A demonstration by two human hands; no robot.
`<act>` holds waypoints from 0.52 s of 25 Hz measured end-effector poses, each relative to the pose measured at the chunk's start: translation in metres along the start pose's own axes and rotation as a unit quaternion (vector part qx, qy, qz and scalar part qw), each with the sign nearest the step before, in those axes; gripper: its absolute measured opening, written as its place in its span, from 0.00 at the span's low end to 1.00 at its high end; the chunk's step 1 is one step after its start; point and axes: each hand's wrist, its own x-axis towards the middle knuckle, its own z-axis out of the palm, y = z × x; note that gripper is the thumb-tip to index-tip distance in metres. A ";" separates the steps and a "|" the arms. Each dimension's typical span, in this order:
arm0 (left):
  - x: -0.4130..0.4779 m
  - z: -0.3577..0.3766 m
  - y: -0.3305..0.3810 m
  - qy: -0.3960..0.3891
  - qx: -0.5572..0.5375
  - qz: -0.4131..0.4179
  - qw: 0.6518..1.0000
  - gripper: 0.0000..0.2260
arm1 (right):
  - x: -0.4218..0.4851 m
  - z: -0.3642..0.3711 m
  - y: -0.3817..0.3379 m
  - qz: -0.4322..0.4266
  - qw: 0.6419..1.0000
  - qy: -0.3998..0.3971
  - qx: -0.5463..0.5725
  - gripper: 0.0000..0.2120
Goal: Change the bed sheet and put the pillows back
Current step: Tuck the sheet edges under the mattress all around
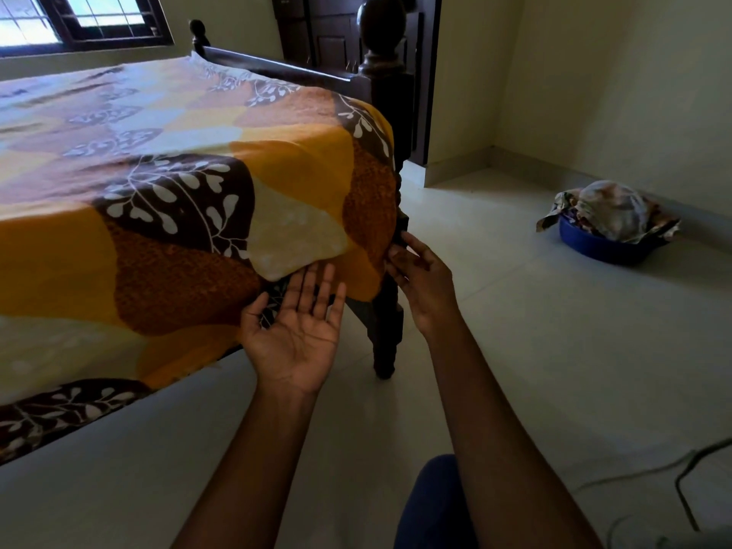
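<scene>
Where the bed sheet wraps the near right corner of the mattress, the right hand has its fingers curled against the hanging fabric beside the dark wooden bedpost; whether they pinch the cloth cannot be told. Just left of it the left hand lies palm up, fingers spread and holding nothing, its fingertips at the lower edge of the sheet. That edge hangs free along the near side of the bed, above the pale tiled floor, which is bare and wide to the right and near. Far right, by the wall, a blue tub heaped with crumpled cloth sits well apart from the bed. A cable trails at the near right. Spread flat over the mattress, the sheet shows orange, yellow, cream and rust patches with brown panels of white leaves, smooth on top and slightly gathered at the corner.
</scene>
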 end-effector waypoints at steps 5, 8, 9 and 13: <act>-0.001 0.001 0.001 -0.001 0.001 0.000 1.000 0.40 | 0.004 -0.005 -0.013 -0.071 0.979 -0.078 -0.177 0.22; 0.000 0.000 0.001 0.002 -0.002 -0.001 1.000 0.41 | 0.015 -0.011 -0.019 -0.141 0.949 -0.072 -0.272 0.13; 0.000 -0.001 0.002 0.002 -0.003 -0.002 1.000 0.42 | 0.019 -0.013 -0.023 -0.165 0.934 -0.060 -0.312 0.11; 0.000 -0.003 0.003 -0.011 0.014 -0.006 1.000 0.41 | 0.031 -0.012 -0.036 -0.211 0.867 -0.014 -0.450 0.10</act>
